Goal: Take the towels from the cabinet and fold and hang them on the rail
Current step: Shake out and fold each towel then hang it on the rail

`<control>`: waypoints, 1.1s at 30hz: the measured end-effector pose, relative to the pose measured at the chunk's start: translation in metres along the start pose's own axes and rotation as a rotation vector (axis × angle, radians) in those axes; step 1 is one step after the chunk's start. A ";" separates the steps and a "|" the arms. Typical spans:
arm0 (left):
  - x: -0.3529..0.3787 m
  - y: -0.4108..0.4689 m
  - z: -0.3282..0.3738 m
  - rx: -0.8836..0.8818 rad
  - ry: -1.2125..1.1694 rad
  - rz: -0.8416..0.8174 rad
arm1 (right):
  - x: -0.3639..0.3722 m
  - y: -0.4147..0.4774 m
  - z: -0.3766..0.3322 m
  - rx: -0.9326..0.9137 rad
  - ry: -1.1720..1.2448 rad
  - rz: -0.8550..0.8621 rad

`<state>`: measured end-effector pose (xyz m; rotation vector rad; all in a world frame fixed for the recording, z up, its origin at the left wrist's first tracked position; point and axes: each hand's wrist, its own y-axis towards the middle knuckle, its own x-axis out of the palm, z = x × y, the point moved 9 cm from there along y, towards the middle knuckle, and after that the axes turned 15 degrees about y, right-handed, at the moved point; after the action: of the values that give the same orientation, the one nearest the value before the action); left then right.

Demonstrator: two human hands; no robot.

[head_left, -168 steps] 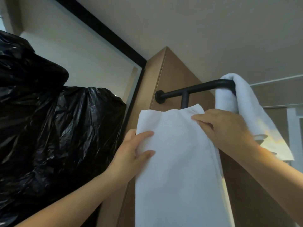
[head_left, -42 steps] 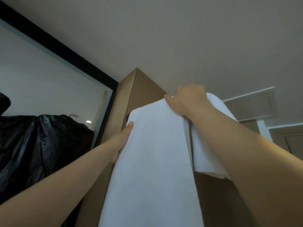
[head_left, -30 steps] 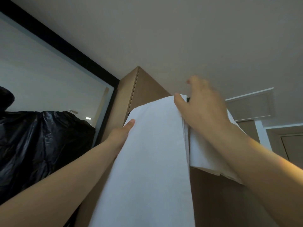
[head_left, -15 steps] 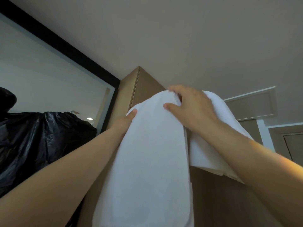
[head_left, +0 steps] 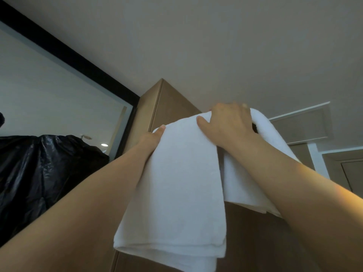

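Note:
A folded white towel (head_left: 176,193) hangs in front of the brown cabinet (head_left: 172,103), its top draped up high and its lower folded edge at about the middle of the view. My left hand (head_left: 151,138) grips its upper left edge, thumb on the front. My right hand (head_left: 229,124) lies over its top right corner, thumb on the front and fingers curled over the top. A second white towel (head_left: 271,138) hangs just to the right, behind my right forearm. The rail is hidden by the towels and my hands.
A black plastic bag (head_left: 45,169) bulges at the left, close to my left arm. A black-framed mirror or glass panel (head_left: 59,91) stands behind it. The ceiling fills the upper view, and a door frame (head_left: 314,154) shows at the far right.
The towel's lower end has risen, so its bottom fold now shows. My right hand let go for a moment, then took hold of the top again. My left hand stayed on the left edge.

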<state>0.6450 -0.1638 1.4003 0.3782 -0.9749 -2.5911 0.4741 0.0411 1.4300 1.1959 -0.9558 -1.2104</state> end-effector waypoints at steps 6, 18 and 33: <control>-0.004 0.007 -0.002 0.048 0.172 0.148 | 0.004 -0.002 -0.004 0.020 -0.054 -0.018; 0.015 -0.049 -0.037 0.017 -0.020 -0.149 | 0.009 -0.013 -0.005 0.029 -0.125 0.006; 0.021 -0.062 -0.062 0.035 -0.338 -0.245 | -0.020 -0.078 -0.016 -0.004 0.290 0.038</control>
<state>0.6348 -0.1648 1.3111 0.0689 -1.1478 -2.9280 0.4744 0.0663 1.3523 1.3030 -0.7553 -0.9757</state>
